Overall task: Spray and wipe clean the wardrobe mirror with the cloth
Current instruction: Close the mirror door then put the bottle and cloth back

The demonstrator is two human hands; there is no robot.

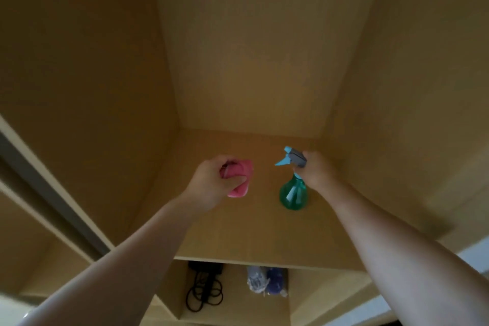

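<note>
Both arms reach into an open wooden wardrobe compartment. My left hand (211,180) grips a bunched pink cloth (239,180) just above the shelf (238,233). To its right, my right hand (316,169) holds a green spray bottle (293,193) by its neck, below the grey and blue trigger head (291,157), whose nozzle points left. The bottle's base is at the shelf surface; whether it rests there or hangs just above is unclear. No mirror surface is plainly visible.
Wooden side walls (92,74) and a back panel (251,47) enclose the compartment. A grey sliding-door rail (50,193) runs down the left. In the lower compartment lie a black coiled cable with adapter (205,288) and a plastic-wrapped blue bundle (267,282).
</note>
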